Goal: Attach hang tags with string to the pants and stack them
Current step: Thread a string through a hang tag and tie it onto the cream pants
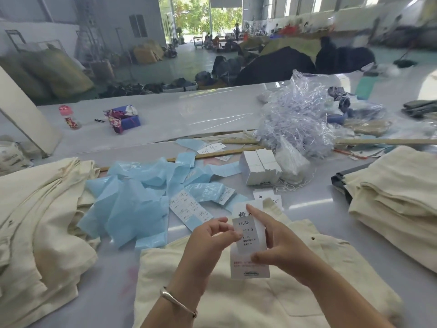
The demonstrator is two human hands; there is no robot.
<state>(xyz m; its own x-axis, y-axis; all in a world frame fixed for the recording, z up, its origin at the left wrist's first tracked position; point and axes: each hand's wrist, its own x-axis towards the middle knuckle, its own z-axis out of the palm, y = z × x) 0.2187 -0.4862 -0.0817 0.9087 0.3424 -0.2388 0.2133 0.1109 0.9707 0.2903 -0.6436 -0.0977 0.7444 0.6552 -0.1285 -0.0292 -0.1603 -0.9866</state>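
Pants in work [236, 299]: cream, spread flat on the table nearest the body, directly under both hands; waistband end toward the far side, a dark button [313, 238] to the right.
Hang tag [249, 247]: held upright above the pants, long axis running near to far, a smaller printed label laid over its upper face.
Left hand [208, 242]: to the left of the tag, thumb and forefinger pinching the left edge of the printed label, other fingers loosely curled; bracelet [177, 301] at the wrist.
Right hand [276, 242]: to the right, thumb pressed on the tag's lower front, forefinger stretched up along the back of its right edge; remaining fingers hidden behind the card.
Nearer hand: both touching the tag, neither closer.
String: not made out on the held tag; probably still to be threaded.
Label strips [189, 209]: flat, just beyond the left hand, among blue backing paper [132, 204].
Tag blocks [260, 166]: white, farther off, right of centre.
Finished stack [397, 197]: folded cream pants, well to the right.
Untagged heap [40, 209]: cream pants, to the left; which pile is which is a judgement only.
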